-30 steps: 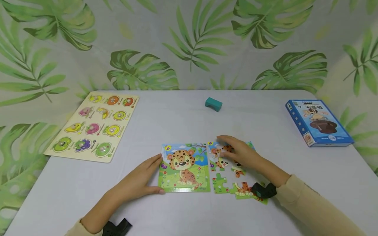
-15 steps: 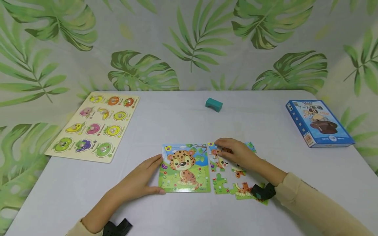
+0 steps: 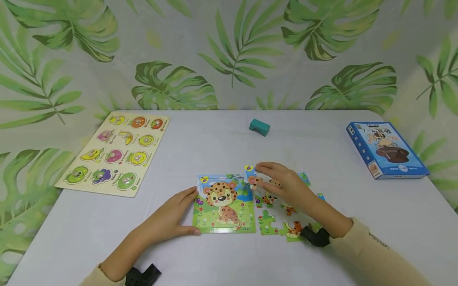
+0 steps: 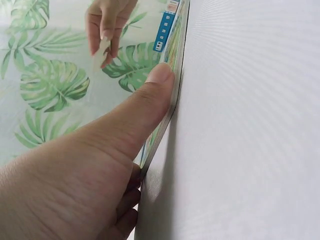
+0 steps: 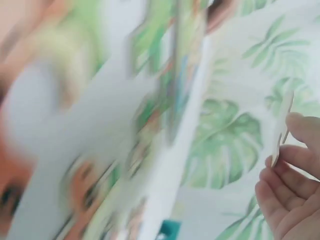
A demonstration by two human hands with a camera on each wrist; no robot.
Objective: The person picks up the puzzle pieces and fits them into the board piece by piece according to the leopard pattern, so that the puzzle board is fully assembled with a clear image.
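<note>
My left hand (image 3: 172, 214) rests along the left side of a square puzzle board (image 3: 211, 212) with a cartoon leopard on it. Its fingertips touch the left edge, and its thumb lies at the near left corner. Between thumb and fingers, my right hand (image 3: 288, 184) pinches a jigsaw piece (image 3: 251, 174) showing blue sky and a leopard's ear. That piece is raised near the board's far right corner; in the right wrist view the held piece (image 5: 284, 125) appears nearly edge-on. Beneath the right hand lie several loose puzzle pieces (image 3: 265, 224), partly hidden by the hand and wrist.
A fruit peg board (image 3: 114, 155) lies at the table's left. A teal arched block (image 3: 259, 127) sits toward the far edge. On the right is a blue box (image 3: 388, 149). A leaf-print cloth (image 3: 229, 51) hangs behind the table (image 3: 200, 258).
The right hand has lifted the jigsaw piece from the loose pieces and moved it slightly left toward the leopard board. My left hand has stayed in place.
</note>
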